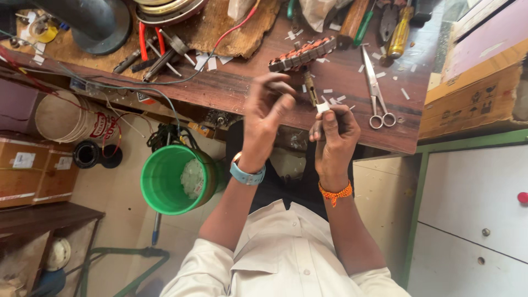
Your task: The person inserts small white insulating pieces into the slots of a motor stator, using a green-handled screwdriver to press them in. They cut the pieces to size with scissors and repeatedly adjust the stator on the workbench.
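Cluttered wooden worktop [352, 124] fills the view beyond my fingers. My right hand [334, 137] pinches a small white piece [322, 107] shut between fingertips, raised just short of the edge. My left hand [267, 113] hovers beside it, fingers loosely spread, gripping nothing. Scissors [377, 91] lie just past the right fingers, a green bucket [173, 179] below the left. I'd judge a steady pinch matters most.

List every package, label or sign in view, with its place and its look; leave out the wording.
Cardboard box: right bench end, brown, dark printed symbols.
Two cardboard boxes: left floor, brown, each with a white label.
White bucket: under the bench's left side, round, red print.
No screens. Right hand pinches a small white piece.
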`<state>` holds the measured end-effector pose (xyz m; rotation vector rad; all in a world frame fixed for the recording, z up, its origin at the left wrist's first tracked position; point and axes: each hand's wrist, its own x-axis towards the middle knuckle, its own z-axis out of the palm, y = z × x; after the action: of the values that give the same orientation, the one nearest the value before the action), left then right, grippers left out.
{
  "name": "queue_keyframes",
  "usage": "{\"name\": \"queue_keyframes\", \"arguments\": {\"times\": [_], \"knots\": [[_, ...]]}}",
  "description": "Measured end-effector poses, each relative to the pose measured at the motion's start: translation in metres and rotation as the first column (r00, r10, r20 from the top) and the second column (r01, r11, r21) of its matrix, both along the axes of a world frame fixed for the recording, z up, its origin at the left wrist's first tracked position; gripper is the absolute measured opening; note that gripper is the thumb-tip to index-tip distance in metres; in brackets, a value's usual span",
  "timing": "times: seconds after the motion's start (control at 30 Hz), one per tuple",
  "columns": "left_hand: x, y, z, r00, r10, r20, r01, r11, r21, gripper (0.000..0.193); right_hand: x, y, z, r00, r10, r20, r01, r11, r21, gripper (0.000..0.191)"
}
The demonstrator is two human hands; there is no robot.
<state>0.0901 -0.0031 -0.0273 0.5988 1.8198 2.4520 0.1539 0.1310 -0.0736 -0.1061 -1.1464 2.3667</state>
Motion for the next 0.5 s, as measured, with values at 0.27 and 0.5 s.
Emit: {"name": "queue_keyframes", "arguments": {"times": [0.27, 0.5], "knots": [[0.016, 0.009, -0.027, 0.880, -0.369, 0.298, 0.191, 0.851, 0.489, 0.009, 0.015, 0.010, 0.009, 0.979, -0.181, 0.094, 0.084, 0.778, 0.622, 0.016], [0.007, -0.002, -0.057, 0.848, -0.328, 0.416, 0.099, 0.870, 0.484, 0.020, 0.038, 0.090, 0.022, 0.769, -0.639, 0.011, -0.126, -0.134, 0.983, 0.022]]}}
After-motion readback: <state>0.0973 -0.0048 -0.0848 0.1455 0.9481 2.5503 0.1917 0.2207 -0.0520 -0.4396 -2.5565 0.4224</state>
